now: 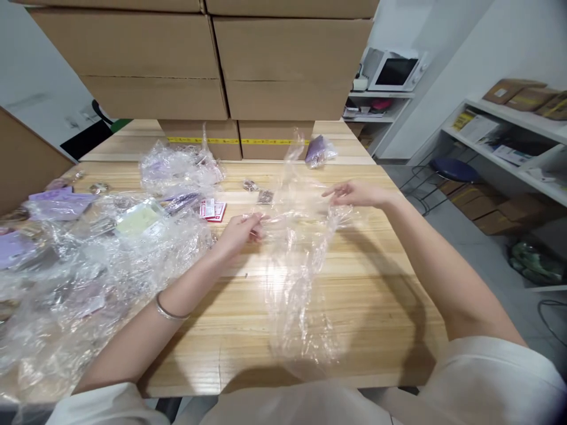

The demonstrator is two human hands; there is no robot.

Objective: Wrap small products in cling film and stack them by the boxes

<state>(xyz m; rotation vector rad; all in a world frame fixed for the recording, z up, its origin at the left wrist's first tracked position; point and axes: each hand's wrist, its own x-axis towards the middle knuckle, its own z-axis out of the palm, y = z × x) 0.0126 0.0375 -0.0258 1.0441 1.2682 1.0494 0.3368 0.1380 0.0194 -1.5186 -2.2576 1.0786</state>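
Observation:
A long, crumpled clear plastic bag point(301, 283) spreads over the light wooden table in front of me, from near its front edge up towards the boxes. My left hand point(245, 229) is at the bag's left side, its fingers closed in a pinch on the thin film. On the other side, my right hand point(352, 193) hovers at the bag's upper right, fingers loosely stretched to the left and apart. Bunched film lies just under that hand; whether the fingertips touch it I cannot tell. Two small dark packets point(264, 197) rest beyond my left hand.
A heap of clear plastic wrapping point(110, 283) with purple packets point(62, 203) covers the table's left side. Red-and-white cards point(213, 209) lie at its edge. Stacked cardboard boxes point(287, 71) rise at the back, with a purple wrapped packet point(316, 151) beside them. A blue stool point(454, 169) stands right.

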